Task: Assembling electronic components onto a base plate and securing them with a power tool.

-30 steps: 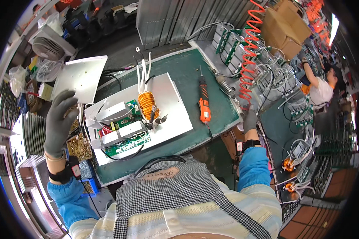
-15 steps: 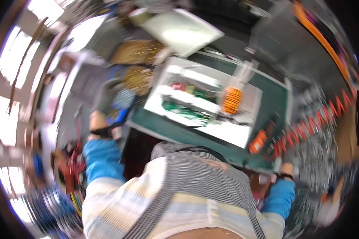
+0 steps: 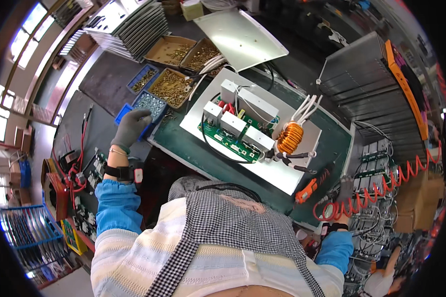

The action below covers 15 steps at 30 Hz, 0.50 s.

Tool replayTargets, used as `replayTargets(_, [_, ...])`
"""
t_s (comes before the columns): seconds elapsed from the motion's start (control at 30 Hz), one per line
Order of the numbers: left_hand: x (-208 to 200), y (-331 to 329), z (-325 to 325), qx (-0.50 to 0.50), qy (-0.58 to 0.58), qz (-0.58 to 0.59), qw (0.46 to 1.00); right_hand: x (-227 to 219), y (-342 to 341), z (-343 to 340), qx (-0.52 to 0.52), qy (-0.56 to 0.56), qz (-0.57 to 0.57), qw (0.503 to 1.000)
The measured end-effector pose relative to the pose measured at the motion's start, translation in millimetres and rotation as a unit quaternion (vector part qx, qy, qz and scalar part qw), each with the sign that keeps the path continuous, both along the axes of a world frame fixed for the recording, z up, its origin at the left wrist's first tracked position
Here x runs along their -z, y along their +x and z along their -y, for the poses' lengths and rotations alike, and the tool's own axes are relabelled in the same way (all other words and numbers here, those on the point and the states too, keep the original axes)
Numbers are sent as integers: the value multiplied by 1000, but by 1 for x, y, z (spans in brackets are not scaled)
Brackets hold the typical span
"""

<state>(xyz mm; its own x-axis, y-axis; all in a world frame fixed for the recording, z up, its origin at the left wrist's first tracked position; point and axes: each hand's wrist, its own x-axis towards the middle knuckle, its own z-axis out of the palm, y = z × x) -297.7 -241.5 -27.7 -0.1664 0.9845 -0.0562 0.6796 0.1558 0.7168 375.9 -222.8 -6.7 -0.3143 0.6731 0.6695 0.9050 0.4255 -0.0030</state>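
My left hand (image 3: 131, 129), in a grey glove, is over the near edge of a blue bin (image 3: 142, 132) of small silver fasteners (image 3: 150, 105). Its fingers are curled together; whatever they hold, if anything, is hidden. At the bench's right edge is my right hand (image 3: 346, 189), also gloved, beside a red coiled hose (image 3: 327, 212); its fingers are partly covered and unclear. An orange power screwdriver (image 3: 307, 191) lies to its left. Between my hands, a white metal plate (image 3: 287, 175) carries a green circuit board (image 3: 220, 137) with silver heat sinks (image 3: 259, 137) and an orange-wound coil (image 3: 290, 137).
Boxes of brass-coloured fasteners (image 3: 170, 88) stand behind the blue bin. A tilted metal panel (image 3: 243, 42) is at the back. Stacked grey panels (image 3: 354, 74) and wired assemblies (image 3: 374, 198) fill the right. Red cables (image 3: 77, 173) lie at left.
The view has shifted and sharpened. My left hand has drawn back toward me from the silver fasteners. My right hand stays near the red hose.
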Motion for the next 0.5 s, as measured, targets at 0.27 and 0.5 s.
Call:
replayTargets(0.27, [-44, 46, -106, 130, 91, -44, 986, -52, -44, 109, 169, 130, -93, 973])
replayTargets(0.5, [-74, 75, -135, 314, 148, 53, 936, -97, -58, 160, 255, 253, -84, 929])
